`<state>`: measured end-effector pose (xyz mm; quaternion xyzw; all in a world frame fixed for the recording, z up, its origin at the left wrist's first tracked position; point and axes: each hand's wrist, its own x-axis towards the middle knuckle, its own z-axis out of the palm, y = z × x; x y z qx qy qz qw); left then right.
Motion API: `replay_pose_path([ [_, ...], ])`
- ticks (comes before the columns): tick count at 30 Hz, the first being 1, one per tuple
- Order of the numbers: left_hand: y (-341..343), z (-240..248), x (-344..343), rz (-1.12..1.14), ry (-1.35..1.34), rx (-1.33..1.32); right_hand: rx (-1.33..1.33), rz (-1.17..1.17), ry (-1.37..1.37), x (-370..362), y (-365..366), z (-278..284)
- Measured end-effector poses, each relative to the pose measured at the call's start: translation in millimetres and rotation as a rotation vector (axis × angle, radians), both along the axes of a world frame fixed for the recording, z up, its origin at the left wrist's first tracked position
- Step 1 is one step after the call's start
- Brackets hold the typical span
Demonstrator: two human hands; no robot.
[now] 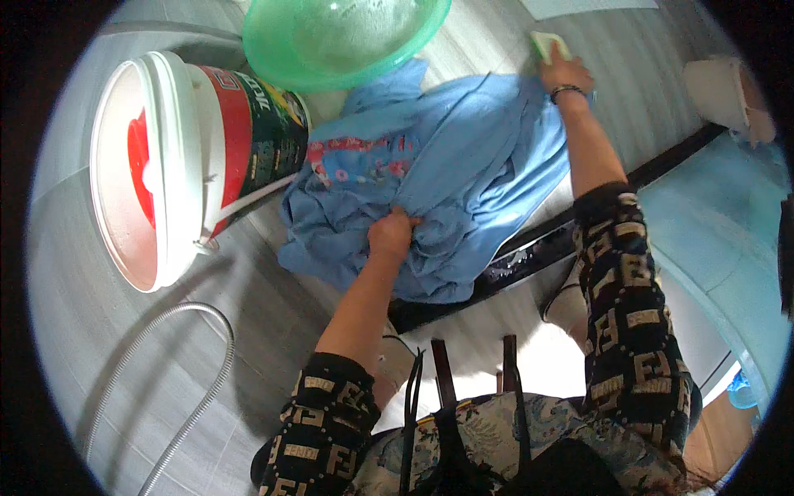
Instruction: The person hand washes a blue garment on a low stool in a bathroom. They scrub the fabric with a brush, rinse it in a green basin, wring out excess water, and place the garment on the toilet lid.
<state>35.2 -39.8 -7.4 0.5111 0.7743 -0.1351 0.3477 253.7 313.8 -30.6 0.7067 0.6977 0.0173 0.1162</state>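
Observation:
A blue garment (463, 149) with a red and pink printed patch lies rumpled on the grey floor. Fabric near its middle is bunched under my left hand (393, 234), whose fingers are closed on it. At the far right edge of the cloth, my right hand (567, 76) grips a pale yellow-green bar (546, 43) that looks like laundry soap. Part of that bar is covered by my fingers.
A green basin (273, 45) stands behind the garment. On the left a large white bucket (178, 165) with a red and dark label lies tipped over. A metal shower hose (219, 331) curves across the floor. A dark threshold (538, 248) runs beneath the cloth, by a glass panel (711, 215).

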Motion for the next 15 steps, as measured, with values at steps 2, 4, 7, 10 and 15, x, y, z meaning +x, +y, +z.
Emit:
replay_pose_path([
  [2,1,-1,-3,0.024,-0.024,-0.021,-0.042,0.105,0.005,-7,7,17],
  [4,2,-1,-2,0.038,-0.052,0.006,-0.003,0.311,0.049,-11,-22,30],
  [7,-11,-11,-2,0.032,0.033,0.064,-0.068,0.672,0.239,-61,-144,34],
  [10,-10,-5,-4,-0.090,-0.024,0.081,-0.155,0.675,0.367,-78,-175,17],
  [15,0,4,0,-0.005,0.038,0.042,0.064,0.400,0.042,-40,-69,10],
])
